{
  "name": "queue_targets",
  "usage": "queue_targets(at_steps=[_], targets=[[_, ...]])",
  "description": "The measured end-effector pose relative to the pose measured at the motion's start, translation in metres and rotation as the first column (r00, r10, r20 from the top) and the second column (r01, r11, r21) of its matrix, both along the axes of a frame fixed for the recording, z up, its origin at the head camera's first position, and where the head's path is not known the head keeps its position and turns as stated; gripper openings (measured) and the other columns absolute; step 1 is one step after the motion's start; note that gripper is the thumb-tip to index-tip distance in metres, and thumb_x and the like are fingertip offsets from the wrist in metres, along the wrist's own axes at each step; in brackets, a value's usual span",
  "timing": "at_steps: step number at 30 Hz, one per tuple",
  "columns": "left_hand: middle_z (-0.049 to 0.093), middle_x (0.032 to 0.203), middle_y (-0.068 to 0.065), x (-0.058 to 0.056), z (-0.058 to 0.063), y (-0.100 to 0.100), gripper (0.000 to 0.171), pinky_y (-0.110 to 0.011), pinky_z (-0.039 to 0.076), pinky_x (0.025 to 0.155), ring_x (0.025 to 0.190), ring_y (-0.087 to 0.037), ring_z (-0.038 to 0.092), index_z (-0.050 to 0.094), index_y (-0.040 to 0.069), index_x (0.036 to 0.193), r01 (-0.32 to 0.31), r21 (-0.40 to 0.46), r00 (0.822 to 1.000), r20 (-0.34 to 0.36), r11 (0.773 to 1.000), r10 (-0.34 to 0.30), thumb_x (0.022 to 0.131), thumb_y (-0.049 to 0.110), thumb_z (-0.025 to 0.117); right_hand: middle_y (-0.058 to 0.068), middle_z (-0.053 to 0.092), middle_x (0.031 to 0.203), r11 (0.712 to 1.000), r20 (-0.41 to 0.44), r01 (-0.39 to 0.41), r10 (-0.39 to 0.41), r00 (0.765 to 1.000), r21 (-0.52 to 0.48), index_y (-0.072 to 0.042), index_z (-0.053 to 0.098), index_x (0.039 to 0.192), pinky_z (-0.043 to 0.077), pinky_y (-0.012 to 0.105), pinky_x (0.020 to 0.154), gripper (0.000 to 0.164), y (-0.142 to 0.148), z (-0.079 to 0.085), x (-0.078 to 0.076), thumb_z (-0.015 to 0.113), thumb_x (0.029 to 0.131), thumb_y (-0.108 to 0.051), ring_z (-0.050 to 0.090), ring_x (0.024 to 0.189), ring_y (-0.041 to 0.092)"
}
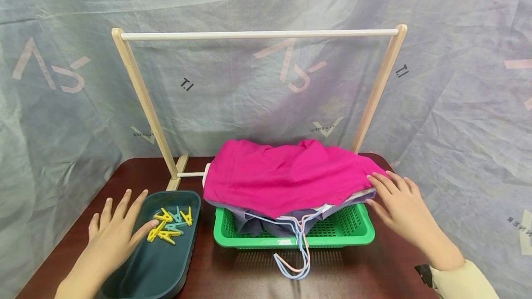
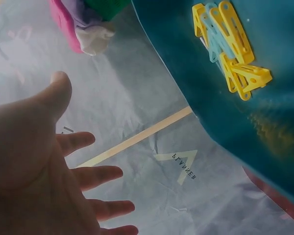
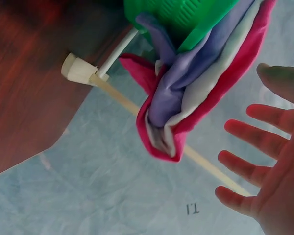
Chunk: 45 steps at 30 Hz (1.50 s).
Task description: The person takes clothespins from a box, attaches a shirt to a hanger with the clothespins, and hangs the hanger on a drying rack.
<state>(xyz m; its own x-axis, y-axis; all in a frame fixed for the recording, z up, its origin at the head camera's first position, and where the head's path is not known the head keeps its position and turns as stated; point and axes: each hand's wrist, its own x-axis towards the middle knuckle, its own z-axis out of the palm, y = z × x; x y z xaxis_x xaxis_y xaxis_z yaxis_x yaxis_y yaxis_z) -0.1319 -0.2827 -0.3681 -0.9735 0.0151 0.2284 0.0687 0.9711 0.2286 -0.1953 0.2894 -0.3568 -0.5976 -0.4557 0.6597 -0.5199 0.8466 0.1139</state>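
My left hand (image 1: pixel 114 234) hovers over the dark teal tray (image 1: pixel 158 271), fingers spread and holding nothing. Several yellow and light blue clothespins (image 1: pixel 166 227) lie in that tray beyond the thumb. On the right, my right hand (image 1: pixel 401 211) is beside the end of a folded magenta garment (image 1: pixel 287 174); the right wrist view shows a gap between its fingers and the cloth. Under the magenta piece, purple cloth (image 3: pixel 166 103) and white cloth (image 3: pixel 198 93) are layered. The stack lies on a green basket (image 1: pixel 294 242), with blue and pink hangers (image 1: pixel 301 248) hooking over its front rim.
A wooden rack (image 1: pixel 141 91) with a white top rail (image 1: pixel 257 35) stands behind the basket. The dark red-brown table (image 1: pixel 232 273) carries everything. Grey printed fabric (image 1: pixel 232 86) hangs at the back and sides.
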Motion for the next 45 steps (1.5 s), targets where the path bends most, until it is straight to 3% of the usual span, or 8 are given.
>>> queue_targets(at_steps=[9,12,14,17,24,34,45], targets=[[0.025,0.143,-0.03,-0.007,0.007,0.005,0.074,-0.072,0.016,0.088,0.122,-0.062,0.02,0.018,0.02,0.146,0.029,-0.024,0.998,0.053,0.999,-0.028,0.088,0.059,0.041,0.016,0.062,0.1,0.998,-0.045,-0.065,0.064,0.997,-0.005,-0.001,0.062,0.106,0.033,0.057,0.085,0.065,-0.012,0.001,-0.013,0.022,0.095,-0.051,0.05,0.101,0.038],[0.031,0.14,-0.03,-0.009,0.006,0.007,0.073,-0.072,0.022,0.086,0.119,-0.062,0.026,0.027,0.016,0.144,0.045,-0.061,0.998,0.054,0.997,-0.042,0.087,0.059,0.043,0.015,0.063,0.096,0.996,-0.049,-0.084,0.084,0.995,0.0,-0.002,0.064,0.102,0.033,0.055,0.084,0.04,-0.014,0.0,-0.017,0.046,0.093,-0.036,0.051,0.098,0.036],[0.036,0.137,-0.03,-0.01,0.005,0.007,0.072,-0.072,0.026,0.084,0.117,-0.061,0.031,0.033,0.012,0.141,0.064,-0.085,0.997,0.049,0.994,-0.06,0.087,0.058,0.045,0.014,0.063,0.093,0.996,-0.044,-0.087,0.088,0.995,0.009,-0.002,0.065,0.099,0.033,0.055,0.085,0.027,-0.016,0.0,-0.019,0.061,0.082,-0.022,0.051,0.096,0.035],[0.043,0.133,-0.028,-0.013,0.004,0.008,0.07,-0.07,0.033,0.08,0.114,-0.058,0.038,0.038,0.009,0.137,0.099,-0.112,0.994,0.05,0.989,-0.093,0.086,0.055,0.05,0.011,0.064,0.089,0.996,-0.027,-0.079,0.08,0.996,0.03,-0.004,0.066,0.094,0.032,0.055,0.085,0.031,-0.018,0.0,-0.021,0.071,0.065,-0.01,0.051,0.095,0.034],[0.049,0.129,-0.025,-0.023,0.0,0.014,0.065,-0.065,0.039,0.078,0.112,-0.052,0.046,0.041,0.007,0.135,0.169,-0.093,0.981,0.112,0.981,-0.158,0.085,0.044,0.058,0.009,0.062,0.085,0.996,0.008,-0.057,0.057,0.998,0.066,-0.006,0.067,0.088,0.03,0.054,0.086,0.024,-0.022,0.0,-0.026,0.073,0.065,-0.008,0.051,0.093,0.032],[0.049,0.13,-0.024,-0.034,-0.006,0.023,0.062,-0.066,0.037,0.083,0.113,-0.051,0.045,0.045,0.007,0.133,0.186,-0.095,0.965,0.203,0.978,-0.164,0.085,0.044,0.058,0.009,0.059,0.082,0.996,-0.011,-0.053,0.054,0.999,0.07,-0.007,0.066,0.085,0.033,0.052,0.084,0.019,-0.026,-0.001,-0.035,0.071,0.066,-0.005,0.052,0.088,0.031],[0.056,0.12,-0.02,-0.046,-0.014,0.034,0.051,-0.059,0.043,0.079,0.104,-0.044,0.053,0.052,0.005,0.125,0.195,-0.179,0.972,0.163,0.964,-0.167,0.084,0.033,0.063,0.009,0.06,0.082,0.995,0.009,-0.006,0.005,1.0,0.099,-0.007,0.065,0.082,0.034,0.053,0.083,0.024,-0.026,-0.001,-0.038,0.077,0.062,-0.006,0.051,0.089,0.032]])
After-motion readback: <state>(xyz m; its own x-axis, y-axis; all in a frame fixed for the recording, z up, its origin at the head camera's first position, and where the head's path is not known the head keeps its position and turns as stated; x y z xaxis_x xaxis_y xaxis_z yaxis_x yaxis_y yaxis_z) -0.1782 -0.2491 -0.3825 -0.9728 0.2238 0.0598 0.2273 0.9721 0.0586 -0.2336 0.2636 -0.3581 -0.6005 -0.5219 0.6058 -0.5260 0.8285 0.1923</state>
